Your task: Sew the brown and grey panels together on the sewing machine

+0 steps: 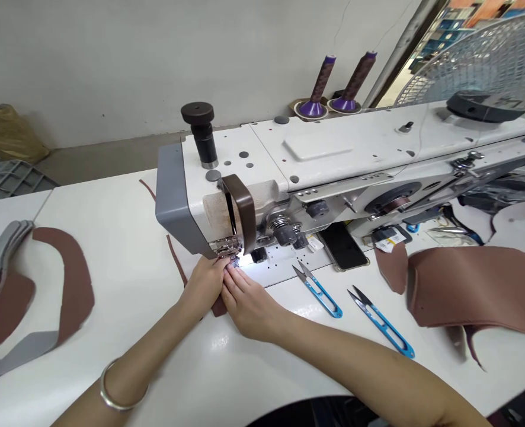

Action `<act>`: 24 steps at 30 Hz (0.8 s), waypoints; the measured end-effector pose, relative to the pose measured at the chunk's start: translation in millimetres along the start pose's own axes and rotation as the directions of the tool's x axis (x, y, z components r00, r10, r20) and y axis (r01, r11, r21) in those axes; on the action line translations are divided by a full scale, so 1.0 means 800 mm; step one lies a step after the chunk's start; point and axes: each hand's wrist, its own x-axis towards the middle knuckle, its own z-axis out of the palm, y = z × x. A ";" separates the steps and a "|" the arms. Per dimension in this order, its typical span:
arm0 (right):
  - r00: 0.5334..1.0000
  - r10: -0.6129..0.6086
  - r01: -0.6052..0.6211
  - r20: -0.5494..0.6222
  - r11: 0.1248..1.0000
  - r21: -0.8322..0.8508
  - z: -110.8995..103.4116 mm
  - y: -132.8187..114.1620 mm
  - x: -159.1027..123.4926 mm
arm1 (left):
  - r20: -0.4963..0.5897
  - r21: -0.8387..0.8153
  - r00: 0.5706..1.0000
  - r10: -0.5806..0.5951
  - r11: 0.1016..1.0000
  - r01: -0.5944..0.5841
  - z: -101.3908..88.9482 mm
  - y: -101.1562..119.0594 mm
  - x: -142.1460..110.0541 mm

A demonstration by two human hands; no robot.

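My left hand [205, 280] and my right hand [249, 302] meet under the head of a white sewing machine [333, 160], right at the presser foot [227, 246]. Both sets of fingers are pinched together on a small brown leather piece [218, 307] lying on the lit bed; most of it is hidden beneath my hands. A brown strap loop [242, 210] hangs over the machine head above them. On my left wrist sits a silver bangle [120, 388].
Two blue thread snips [320, 292] [384, 323] lie right of my hands, a black phone [343, 244] behind them. Large brown leather pieces [476, 287] lie at right; brown and grey cut pieces [62, 284] at left. Two purple thread cones [322, 83] and a fan [489, 59] stand behind.
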 end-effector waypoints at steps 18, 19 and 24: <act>0.977 -0.021 0.039 -0.213 0.996 0.079 0.012 0.005 -0.011 | -0.008 0.376 0.996 -0.091 0.922 0.087 -0.004 0.012 -0.001; 0.975 -0.031 0.044 -0.220 0.998 0.054 0.011 0.005 -0.012 | -0.031 0.367 0.996 -0.083 0.926 0.089 -0.008 0.007 -0.002; 0.981 -0.032 0.036 -0.189 0.999 0.017 0.008 0.000 -0.016 | -0.321 0.260 0.938 -0.128 0.941 0.218 -0.093 -0.011 -0.048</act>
